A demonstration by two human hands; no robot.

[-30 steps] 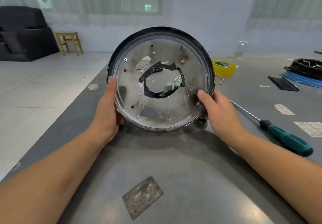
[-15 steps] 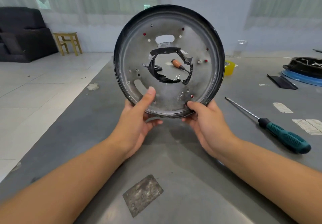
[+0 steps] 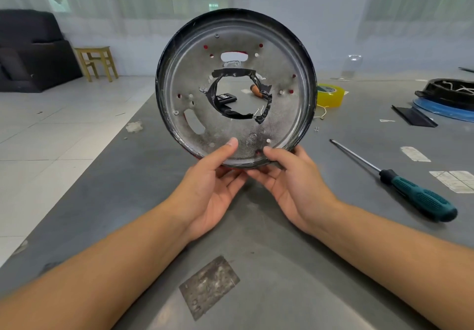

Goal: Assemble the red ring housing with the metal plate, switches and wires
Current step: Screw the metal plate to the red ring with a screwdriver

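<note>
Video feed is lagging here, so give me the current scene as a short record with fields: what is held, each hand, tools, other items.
held: round metal plate in dark-rimmed housing, upright, above the table
left hand: thumb on plate face, fingers behind the lower rim
right hand: thumb on lower rim, fingers beneath
centre hole: edged with black tape
tools: green-handled screwdriver lying to the right
other: yellow tape roll behind the plate

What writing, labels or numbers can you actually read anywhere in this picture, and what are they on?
None can be read.
Round stamp on the metal plate: too small to read.
Pale marks on the small black device seen through the plate's central hole: blurred.
Print on the yellow tape roll: blurred.
White labels on the table: nothing legible.
Worn grey patch on the table: faint marks, unreadable.
</note>
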